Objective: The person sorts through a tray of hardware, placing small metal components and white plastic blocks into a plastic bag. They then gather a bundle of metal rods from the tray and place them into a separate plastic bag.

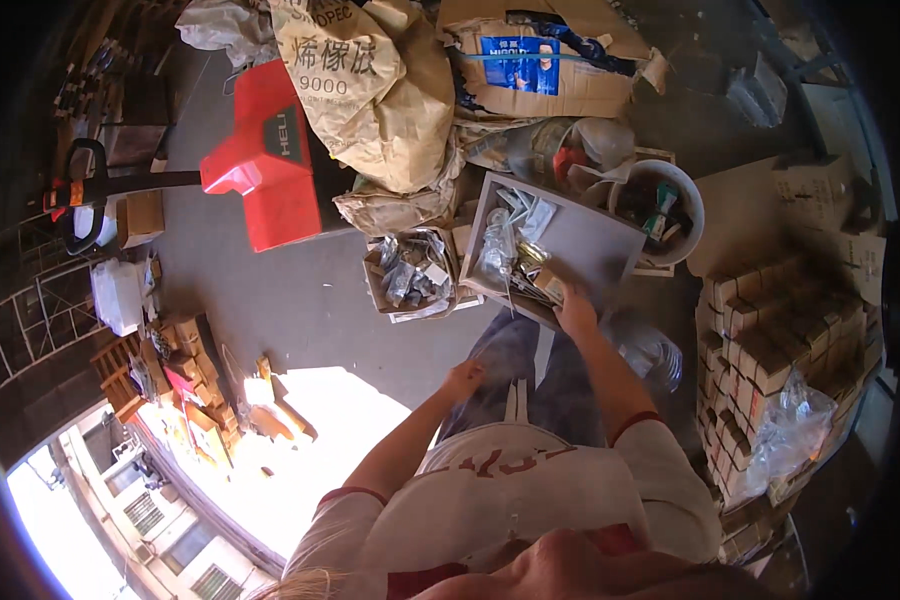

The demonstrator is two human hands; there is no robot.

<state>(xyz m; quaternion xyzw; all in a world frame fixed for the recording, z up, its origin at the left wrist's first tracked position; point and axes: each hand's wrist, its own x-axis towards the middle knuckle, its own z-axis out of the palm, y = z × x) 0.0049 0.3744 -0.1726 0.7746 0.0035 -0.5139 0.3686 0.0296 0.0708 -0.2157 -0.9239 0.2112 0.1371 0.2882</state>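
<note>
Inside one grey rectangular tray (598,243), crinkled clear-plastic packets (499,246) lie near the right hand (577,313), fingers' grip unclear, as with the left hand (465,379).

The top edge cuts off the tan sack (380,110) and torn carton (555,100), while the small packets (538,219) in the grey tray (582,240), near the right hand (576,312), are too small to identify.

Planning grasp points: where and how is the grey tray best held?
Grey tray: probably by its left and right walls, near the front corners, coming from the person's side. Its raised rim offers an edge; the white bucket crowds the far right corner, and bagged parts likely weight the left half.
</note>
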